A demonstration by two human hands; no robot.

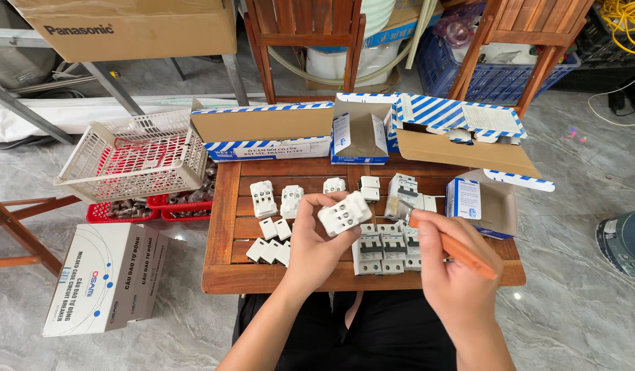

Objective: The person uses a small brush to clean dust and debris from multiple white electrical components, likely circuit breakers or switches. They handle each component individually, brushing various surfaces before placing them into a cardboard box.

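My left hand grips a white socket block, lifted above the wooden table; my right hand is closed round an orange-handled screwdriver, its tip just beside the block. I judge I'm at the screw-driving step — the tip needs seating squarely first. Beyond my hands lie more white parts and striped cartons; to my left, a white basket over marble floor.

head cam | above, looking down | near wooden table

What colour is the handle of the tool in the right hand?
Orange handle, clearest in the head view.
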